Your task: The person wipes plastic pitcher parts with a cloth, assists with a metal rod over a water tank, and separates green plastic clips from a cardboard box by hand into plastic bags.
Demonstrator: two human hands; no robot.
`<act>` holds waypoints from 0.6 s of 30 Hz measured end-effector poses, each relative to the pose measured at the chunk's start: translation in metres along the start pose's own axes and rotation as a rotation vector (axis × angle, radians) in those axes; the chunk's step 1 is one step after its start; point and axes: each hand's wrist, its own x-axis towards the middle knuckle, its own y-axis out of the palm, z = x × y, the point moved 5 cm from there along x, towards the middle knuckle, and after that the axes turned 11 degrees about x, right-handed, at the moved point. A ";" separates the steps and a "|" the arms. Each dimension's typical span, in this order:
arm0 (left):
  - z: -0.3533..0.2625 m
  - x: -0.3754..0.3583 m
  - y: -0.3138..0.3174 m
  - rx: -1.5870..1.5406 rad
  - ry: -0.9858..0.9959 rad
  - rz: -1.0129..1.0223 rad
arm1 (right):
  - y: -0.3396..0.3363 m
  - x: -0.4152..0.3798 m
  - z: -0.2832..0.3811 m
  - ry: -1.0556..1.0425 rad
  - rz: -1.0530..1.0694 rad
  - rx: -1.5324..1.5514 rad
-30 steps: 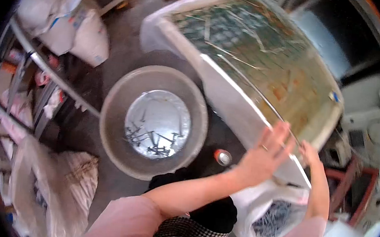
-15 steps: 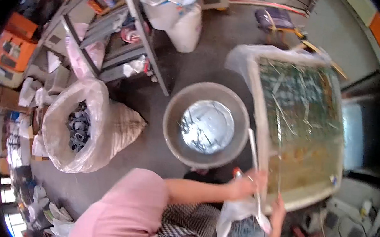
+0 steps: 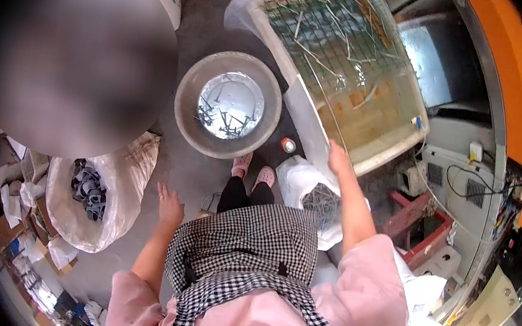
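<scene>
Beside the water-filled tub [image 3: 394,155], a person holds a thin rod [image 3: 324,100] by its near end.
The right hand [image 3: 339,159] is closed round the rod at the tub's rim, seemingly because an end grip gives reach; the rod slants over the water toward the green netting [image 3: 290,22]. The left hand [image 3: 170,207] is empty, fingers spread, near the open sack [image 3: 125,203], perhaps held out for balance. The basin [image 3: 186,102] with dark pieces [image 3: 234,124] and the white bag [image 3: 292,188] sit close to the feet, likely for easy reach.
</scene>
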 end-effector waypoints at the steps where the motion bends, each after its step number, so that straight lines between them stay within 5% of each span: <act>1: -0.005 -0.008 0.003 0.007 0.019 0.017 | -0.011 0.002 -0.001 0.006 0.033 0.020; 11: -0.054 -0.015 0.016 -0.236 0.167 -0.049 | -0.020 0.027 -0.071 0.344 -0.039 0.121; 18: -0.004 -0.021 -0.020 -0.239 0.005 -0.153 | -0.014 0.007 -0.068 0.251 -0.120 0.155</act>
